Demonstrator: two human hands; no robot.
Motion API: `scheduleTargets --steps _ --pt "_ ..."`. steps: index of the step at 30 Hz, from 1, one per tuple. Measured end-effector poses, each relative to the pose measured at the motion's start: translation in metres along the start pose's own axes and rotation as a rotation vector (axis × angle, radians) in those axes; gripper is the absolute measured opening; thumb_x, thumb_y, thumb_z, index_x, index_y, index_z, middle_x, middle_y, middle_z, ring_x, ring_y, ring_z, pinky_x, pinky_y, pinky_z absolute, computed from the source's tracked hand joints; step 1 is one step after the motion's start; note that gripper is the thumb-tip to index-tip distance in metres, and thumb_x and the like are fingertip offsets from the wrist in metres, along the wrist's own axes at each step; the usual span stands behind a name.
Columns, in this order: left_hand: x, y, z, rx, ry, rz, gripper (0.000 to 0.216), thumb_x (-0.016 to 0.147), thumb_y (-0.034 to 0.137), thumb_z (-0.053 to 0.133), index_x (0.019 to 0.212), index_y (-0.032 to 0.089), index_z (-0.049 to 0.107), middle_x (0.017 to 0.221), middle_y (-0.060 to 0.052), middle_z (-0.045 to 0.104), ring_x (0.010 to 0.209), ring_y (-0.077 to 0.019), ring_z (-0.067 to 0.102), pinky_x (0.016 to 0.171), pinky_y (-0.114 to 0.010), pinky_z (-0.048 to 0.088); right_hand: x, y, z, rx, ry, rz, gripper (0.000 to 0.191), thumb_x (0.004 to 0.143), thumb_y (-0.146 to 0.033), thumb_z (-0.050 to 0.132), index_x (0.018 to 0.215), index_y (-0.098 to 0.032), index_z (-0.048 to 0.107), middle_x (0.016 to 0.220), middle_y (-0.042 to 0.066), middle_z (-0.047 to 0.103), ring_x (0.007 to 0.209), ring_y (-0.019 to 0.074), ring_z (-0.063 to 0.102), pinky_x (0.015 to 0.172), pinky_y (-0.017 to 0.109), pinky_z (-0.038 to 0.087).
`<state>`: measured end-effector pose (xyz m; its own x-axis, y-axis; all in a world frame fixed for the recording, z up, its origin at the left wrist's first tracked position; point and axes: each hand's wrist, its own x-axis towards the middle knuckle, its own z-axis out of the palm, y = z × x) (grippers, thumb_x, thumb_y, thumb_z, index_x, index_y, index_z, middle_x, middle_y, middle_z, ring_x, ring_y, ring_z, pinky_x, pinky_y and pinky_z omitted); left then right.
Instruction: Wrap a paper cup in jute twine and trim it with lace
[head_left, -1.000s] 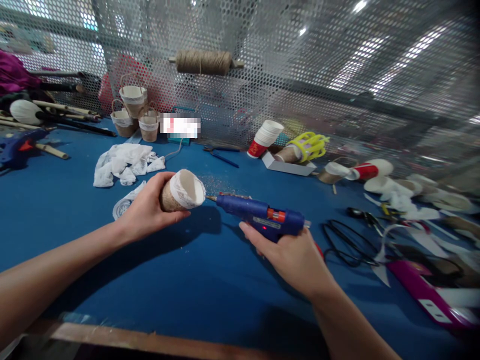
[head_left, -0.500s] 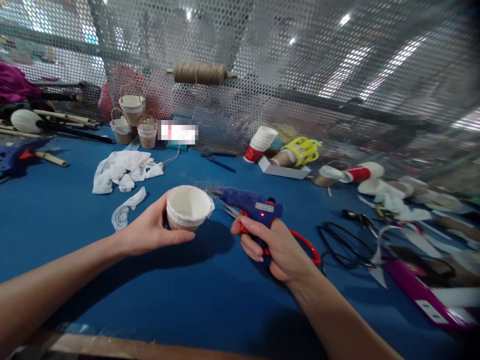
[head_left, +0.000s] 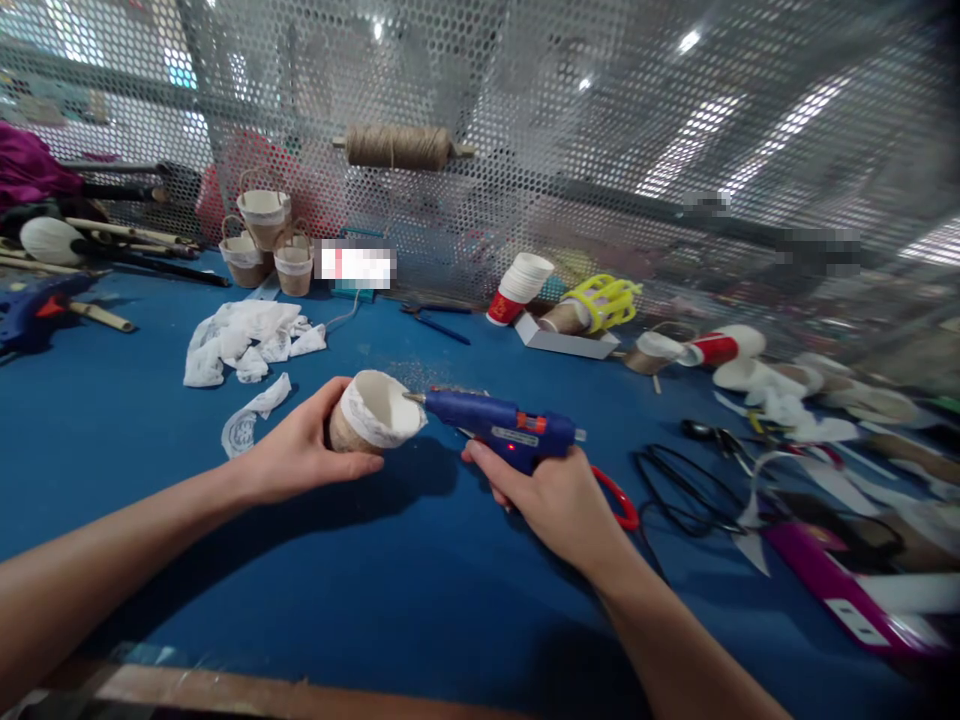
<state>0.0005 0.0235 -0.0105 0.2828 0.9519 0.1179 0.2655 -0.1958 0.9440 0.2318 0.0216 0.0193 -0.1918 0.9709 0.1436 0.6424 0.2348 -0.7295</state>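
My left hand point(head_left: 300, 452) is closed around a paper cup point(head_left: 367, 425) wrapped in brown burlap, with white lace around its rim. The cup tilts to the right, so its white inside faces the tool. In my right hand point(head_left: 551, 495) is a blue glue gun point(head_left: 495, 425) with a small red light lit. Its metal nozzle points left and is at the cup's right rim; whether it touches I cannot tell. Red-handled scissors point(head_left: 615, 498) lie partly hidden behind my right hand.
White lace pieces point(head_left: 244, 335) lie at left, before finished little baskets point(head_left: 262, 225). Pliers point(head_left: 439, 322), stacked paper cups point(head_left: 520, 290) and a white box point(head_left: 566, 338) stand along the mesh wall. At right are a black cable point(head_left: 682, 490) and a purple power strip point(head_left: 832, 585). A twine spool point(head_left: 397, 147) hangs above.
The glue gun has rolled in my right hand and moved left, bringing its nozzle to the cup's rim. My left hand has tipped the cup further towards the right.
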Motion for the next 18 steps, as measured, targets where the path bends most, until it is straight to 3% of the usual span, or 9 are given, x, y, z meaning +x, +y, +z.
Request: scheduleTargets --steps 5,12,18 --pt "0.0007 -0.0033 -0.0006 0.057 0.003 -0.002 0.055 0.064 0.033 0.067 0.11 0.017 0.043 0.1 -0.007 0.059 0.087 -0.0191 0.059 0.075 -0.029 0.05 0.0006 0.0 -0.0017 -0.007 -0.07 0.045 0.024 0.075 -0.032 0.059 0.059 -0.015 0.063 0.04 -0.002 0.052 0.039 0.0116 0.052 0.046 0.026 0.045" --pt "0.0005 -0.0051 -0.0018 0.033 -0.017 0.018 0.059 0.063 0.034 0.069 0.113 0.017 0.042 0.106 -0.009 0.059 0.1 -0.0224 0.057 0.086 -0.033 0.047 0.0036 0.0076 -0.0067 0.558 -0.252 0.15 0.026 0.081 -0.038 0.057 0.073 -0.014 0.063 0.038 -0.007 0.042 0.035 0.005 0.036 0.037 0.019 0.028" --pt "-0.0004 -0.0057 -0.0003 -0.146 -0.057 -0.061 0.063 0.063 0.032 0.069 0.117 0.015 0.042 0.115 -0.012 0.059 0.105 -0.0242 0.057 0.091 -0.036 0.045 0.0045 0.0061 0.0 0.688 -0.251 0.207 0.023 0.078 -0.034 0.059 0.07 -0.013 0.061 0.036 -0.007 0.039 0.034 0.0044 0.032 0.035 0.018 0.023"
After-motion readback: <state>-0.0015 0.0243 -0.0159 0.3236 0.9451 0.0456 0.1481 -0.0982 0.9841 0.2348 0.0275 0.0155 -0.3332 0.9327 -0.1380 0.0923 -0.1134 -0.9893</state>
